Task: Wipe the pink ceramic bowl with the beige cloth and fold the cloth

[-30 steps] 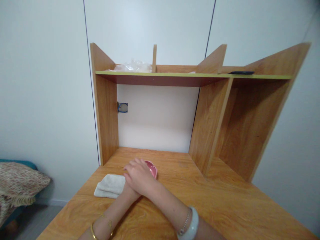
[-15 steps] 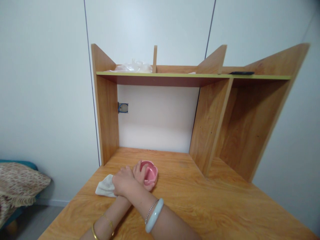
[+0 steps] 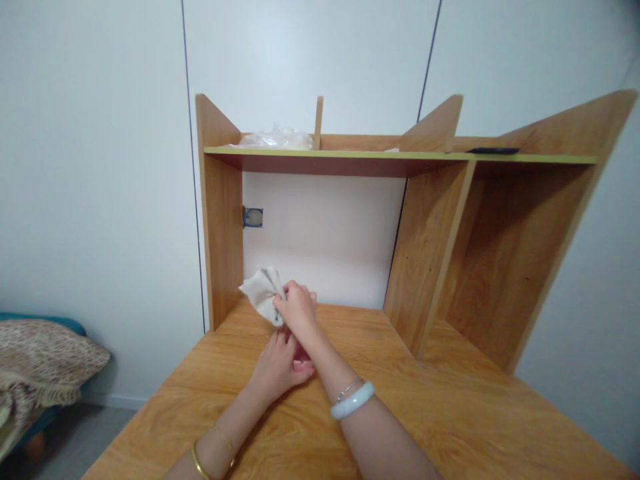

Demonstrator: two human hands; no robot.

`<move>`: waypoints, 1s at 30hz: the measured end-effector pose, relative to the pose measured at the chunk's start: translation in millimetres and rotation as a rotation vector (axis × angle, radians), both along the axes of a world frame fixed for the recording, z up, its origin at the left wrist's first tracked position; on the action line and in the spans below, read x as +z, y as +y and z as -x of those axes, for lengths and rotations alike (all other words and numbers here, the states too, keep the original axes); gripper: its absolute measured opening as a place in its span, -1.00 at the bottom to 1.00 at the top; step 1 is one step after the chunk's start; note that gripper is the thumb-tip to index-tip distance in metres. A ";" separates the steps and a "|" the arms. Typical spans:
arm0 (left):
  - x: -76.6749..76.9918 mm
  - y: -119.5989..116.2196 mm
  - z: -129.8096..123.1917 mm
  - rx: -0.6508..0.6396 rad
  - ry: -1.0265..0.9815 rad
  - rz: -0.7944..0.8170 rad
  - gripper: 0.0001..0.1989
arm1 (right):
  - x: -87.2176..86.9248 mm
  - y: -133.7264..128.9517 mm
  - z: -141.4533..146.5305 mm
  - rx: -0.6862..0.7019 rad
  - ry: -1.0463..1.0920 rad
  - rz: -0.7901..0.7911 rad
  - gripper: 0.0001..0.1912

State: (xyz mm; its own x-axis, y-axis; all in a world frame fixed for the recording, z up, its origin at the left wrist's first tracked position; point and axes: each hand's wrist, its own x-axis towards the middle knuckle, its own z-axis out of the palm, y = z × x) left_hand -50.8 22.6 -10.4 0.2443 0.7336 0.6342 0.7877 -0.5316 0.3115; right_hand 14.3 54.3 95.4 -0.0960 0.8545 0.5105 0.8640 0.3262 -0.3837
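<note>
My right hand (image 3: 297,308) is closed on a pale grey-white cloth (image 3: 263,293), bunched at the fingers and fanning out to the left. It is raised above the far part of the wooden desktop. Just below and nearer to me, my left hand (image 3: 279,362) grips a small pink dish (image 3: 303,365) by its side, at the desk surface. Most of the dish is hidden behind my hands and right wrist. Whether the cloth touches the dish I cannot tell.
A wooden hutch (image 3: 220,233) with upright dividers stands at the back of the desk (image 3: 400,413). On its shelf lie a clear plastic bag (image 3: 277,138) and a flat black object (image 3: 494,151). A wall socket box (image 3: 253,217) shows behind. A patterned cushion (image 3: 50,353) is at left.
My right hand has lifted the cloth up and away from beside my left wrist, so my arms no longer cross. My left hand still holds the dish, now more covered.
</note>
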 end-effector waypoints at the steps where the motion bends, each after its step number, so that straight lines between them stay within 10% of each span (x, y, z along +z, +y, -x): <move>1: 1.6 -1.2 -0.3 0.006 0.016 0.013 -0.43 | 5.9 2.7 -14.4 -0.041 0.001 -0.002 -0.79; 12: -1.0 -0.1 2.0 0.072 0.029 0.086 -0.31 | -33.9 -17.0 -152.3 -0.464 -0.297 0.023 -0.83; 20: 1.2 -0.9 1.1 0.074 -0.012 0.114 -0.28 | -84.8 -21.4 -155.9 -0.353 -0.261 0.163 -0.78; 30: -0.4 -0.3 2.1 0.036 -0.010 0.120 -0.21 | -90.8 -21.9 -158.2 -0.318 -0.275 0.006 -0.80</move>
State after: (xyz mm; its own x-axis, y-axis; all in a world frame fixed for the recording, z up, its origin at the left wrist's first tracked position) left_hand -52.9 22.3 -10.8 0.2105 0.8128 0.5432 0.8023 -0.4611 0.3790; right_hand 172.5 32.4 4.6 0.0411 0.8665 0.4974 0.9917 0.0253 -0.1261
